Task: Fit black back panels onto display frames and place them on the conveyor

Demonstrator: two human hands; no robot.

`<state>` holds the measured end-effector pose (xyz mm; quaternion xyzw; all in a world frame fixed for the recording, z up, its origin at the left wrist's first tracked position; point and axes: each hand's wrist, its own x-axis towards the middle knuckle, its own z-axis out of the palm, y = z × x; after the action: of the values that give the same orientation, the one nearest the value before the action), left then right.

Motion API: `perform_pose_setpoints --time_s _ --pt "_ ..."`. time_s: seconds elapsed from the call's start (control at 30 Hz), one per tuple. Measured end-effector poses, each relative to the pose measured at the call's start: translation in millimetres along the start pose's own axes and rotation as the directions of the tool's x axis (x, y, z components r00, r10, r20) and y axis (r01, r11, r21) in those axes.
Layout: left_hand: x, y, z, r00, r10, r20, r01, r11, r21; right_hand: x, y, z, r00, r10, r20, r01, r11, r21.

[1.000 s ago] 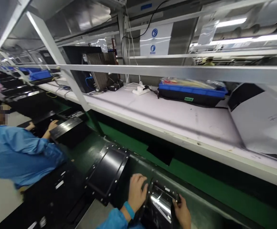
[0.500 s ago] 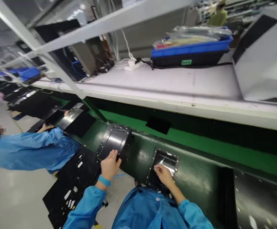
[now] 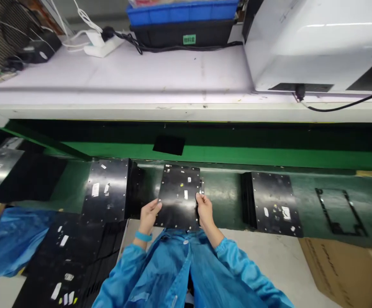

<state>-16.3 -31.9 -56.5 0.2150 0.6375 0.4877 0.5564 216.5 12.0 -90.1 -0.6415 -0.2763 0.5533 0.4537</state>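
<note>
A flat black panel (image 3: 177, 209) with small pale stickers and dots along its edges lies level in front of my body, over the green bench. My left hand (image 3: 149, 214) pinches its left edge between thumb and fingers. On the right edge, my right hand (image 3: 204, 208) grips it with the thumb on top. What lies beneath the panel is mostly hidden; a strip of another dark edge shows at its right. To the left stands a stack of similar black panels (image 3: 104, 182), and to the right another stack (image 3: 276, 201).
A thin black frame (image 3: 341, 211) lies on the green bench (image 3: 224, 196) at right. A dark sheet (image 3: 169, 145) sits further back below the white shelf (image 3: 141, 77). More panels (image 3: 67, 256) are stacked at lower left, near a co-worker's blue sleeve (image 3: 13, 239). A cardboard box (image 3: 340, 269) stands lower right.
My view has levelled and turned right. My left hand has gone from the left stack to the panel before me, which now has a stickered face up. Both hands now grip its edges.
</note>
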Motion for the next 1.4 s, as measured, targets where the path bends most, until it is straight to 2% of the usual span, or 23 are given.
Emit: perform_pose_setpoints --time_s 0.07,0.13,0.27,0.47,0.57,0.7,0.8,0.9,0.97,1.03,1.13,1.2,1.23,1.3,1.37,1.4 --pt "27.3 -43.9 21.8 0.998 -0.034 0.055 0.034 0.999 0.009 18.0 20.8 -18.0 0.990 -0.043 -0.137 0.014 0.979 -0.201" --pt "43.5 -73.8 35.8 0.995 -0.068 0.067 0.066 0.997 0.035 32.2 39.1 -31.3 0.977 -0.066 -0.204 -0.010 0.937 -0.348" --pt "55.0 -102.5 43.8 0.992 -0.119 0.036 0.114 0.985 0.132 45.2 57.5 -42.6 0.964 -0.071 -0.255 -0.070 0.861 -0.505" --pt "60.3 -106.8 35.7 0.995 -0.066 -0.073 0.090 0.910 0.405 44.5 57.3 -54.0 0.960 -0.118 -0.256 -0.097 0.713 -0.694" --pt "69.7 -101.9 36.5 0.995 -0.052 -0.090 0.088 0.882 0.464 47.1 57.1 -58.3 0.967 -0.128 -0.219 -0.077 0.675 -0.734" --pt "79.1 -98.8 43.8 0.988 -0.146 -0.056 0.155 0.876 0.457 52.0 60.4 -48.9 0.977 -0.075 -0.202 -0.094 0.694 -0.714" --pt "74.4 -97.8 48.2 0.973 -0.229 -0.001 0.209 0.888 0.410 46.7 59.2 -39.9 0.971 -0.061 -0.231 -0.117 0.722 -0.682" --pt "61.5 -95.6 60.9 0.945 -0.315 0.092 0.264 0.897 0.355 37.1 43.7 -50.7 0.953 -0.101 -0.285 -0.118 0.744 -0.657" --pt "48.0 -92.9 82.3 0.906 -0.368 0.207 0.309 0.912 0.269 32.1 21.6 -78.4 0.934 -0.157 -0.322 -0.114 0.722 -0.682" --pt "30.6 -89.1 116.9 0.840 -0.385 0.382 0.352 0.923 0.155 30.1 -8.7 -123.4 0.902 -0.224 -0.370 -0.142 0.654 -0.743" --pt "3.5 -83.0 189.0 0.682 -0.312 0.661 0.358 0.931 0.070 35.3 -57.6 -209.6 0.834 -0.299 -0.463 -0.257 0.532 -0.807" --pt "-11.0 -81.0 242.7 0.602 -0.266 0.753 0.313 0.946 0.085 42.6 -84.0 -265.7 0.784 -0.330 -0.526 -0.331 0.494 -0.804" --pt "-16.9 -81.0 268.8 0.586 -0.257 0.768 0.282 0.954 0.104 46.1 -94.1 -290.3 0.763 -0.346 -0.546 -0.355 0.482 -0.801" --pt "-27.6 -82.7 315.6 0.590 -0.247 0.768 0.208 0.966 0.151 51.7 -108.1 -329.7 0.737 -0.383 -0.557 -0.374 0.456 -0.808" --pt "-38.3 -84.3 349.9 0.612 -0.236 0.755 0.135 0.972 0.195 54.6 -115.0 -355.6 0.738 -0.416 -0.532 -0.362 0.421 -0.831" --pt "-43.7 -83.6 359.8 0.622 -0.227 0.749 0.106 0.973 0.207 55.0 -116.3 -363.9 0.741 -0.429 -0.516 -0.352 0.406 -0.843"
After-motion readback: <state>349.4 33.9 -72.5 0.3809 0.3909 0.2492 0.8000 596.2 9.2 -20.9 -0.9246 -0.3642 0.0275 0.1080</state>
